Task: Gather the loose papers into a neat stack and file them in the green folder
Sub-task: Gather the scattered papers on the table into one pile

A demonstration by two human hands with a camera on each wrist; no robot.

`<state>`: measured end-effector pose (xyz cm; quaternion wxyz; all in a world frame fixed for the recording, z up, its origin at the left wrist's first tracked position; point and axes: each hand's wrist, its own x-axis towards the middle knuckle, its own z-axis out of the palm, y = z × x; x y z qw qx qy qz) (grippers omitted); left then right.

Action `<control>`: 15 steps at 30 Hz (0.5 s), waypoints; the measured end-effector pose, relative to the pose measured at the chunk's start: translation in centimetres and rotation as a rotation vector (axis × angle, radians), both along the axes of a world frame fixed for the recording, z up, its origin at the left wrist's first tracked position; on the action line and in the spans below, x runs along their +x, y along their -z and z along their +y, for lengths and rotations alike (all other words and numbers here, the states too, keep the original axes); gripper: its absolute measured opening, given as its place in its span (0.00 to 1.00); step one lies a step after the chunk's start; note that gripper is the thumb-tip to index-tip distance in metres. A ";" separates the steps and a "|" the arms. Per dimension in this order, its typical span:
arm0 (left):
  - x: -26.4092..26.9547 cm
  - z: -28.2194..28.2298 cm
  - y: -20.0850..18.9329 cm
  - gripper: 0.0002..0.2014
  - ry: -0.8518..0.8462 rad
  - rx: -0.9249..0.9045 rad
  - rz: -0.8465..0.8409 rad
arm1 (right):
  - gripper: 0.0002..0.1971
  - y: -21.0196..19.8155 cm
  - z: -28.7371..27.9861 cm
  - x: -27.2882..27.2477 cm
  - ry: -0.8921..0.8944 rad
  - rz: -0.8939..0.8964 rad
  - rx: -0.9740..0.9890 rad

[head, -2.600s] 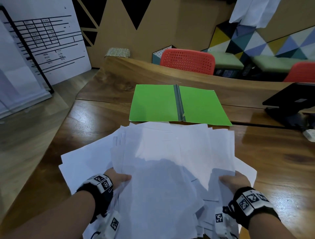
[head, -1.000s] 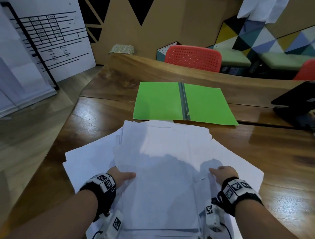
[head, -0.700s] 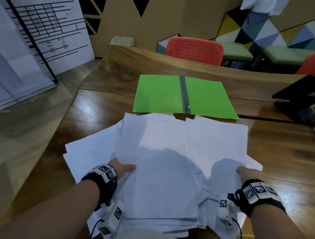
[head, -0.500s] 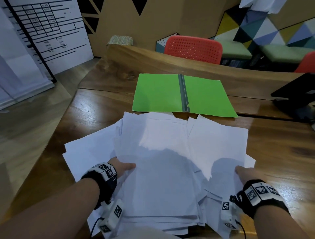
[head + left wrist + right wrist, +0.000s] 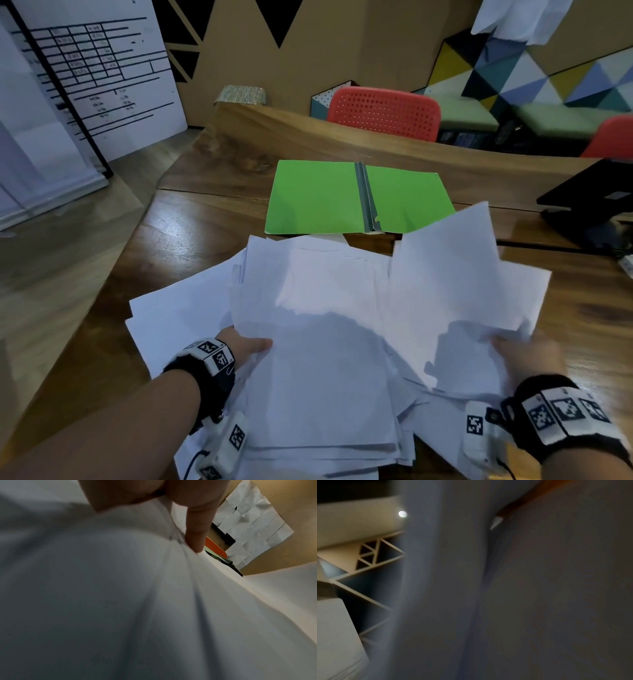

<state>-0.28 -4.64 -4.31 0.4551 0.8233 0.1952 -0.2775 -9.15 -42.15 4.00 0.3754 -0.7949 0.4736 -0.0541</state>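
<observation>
1. Left hand point(image 5: 245, 346): bare forearm, black wrist strap carrying white blocks printed with black square markers.
2. Right hand point(image 5: 525, 356): matching black strap and marker blocks (slightly blurred).
3. Small white marker-tagged units hang beneath both wrists, thin black cables trailing.

the head view looks forward and down over the wooden table point(image 5: 191, 233) from above. both wrist views sit pressed close against the papers point(image 5: 322, 342), facing up toward the far wall. all three share the papers.
</observation>
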 end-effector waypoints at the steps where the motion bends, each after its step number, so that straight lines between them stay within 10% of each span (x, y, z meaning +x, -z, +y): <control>1: 0.0 0.0 -0.1 0.23 0.003 0.004 0.001 | 0.11 -1.4 0.0 -0.1 0.014 -0.081 -0.012; 9: -0.2 -0.2 -0.5 0.23 -0.003 0.018 0.006 | 0.10 -7.6 -1.0 1.2 0.052 -0.470 0.119; 15: -0.2 0.0 -0.4 0.29 0.000 0.000 0.024 | 0.13 -3.7 2.7 3.3 -0.143 -0.527 0.369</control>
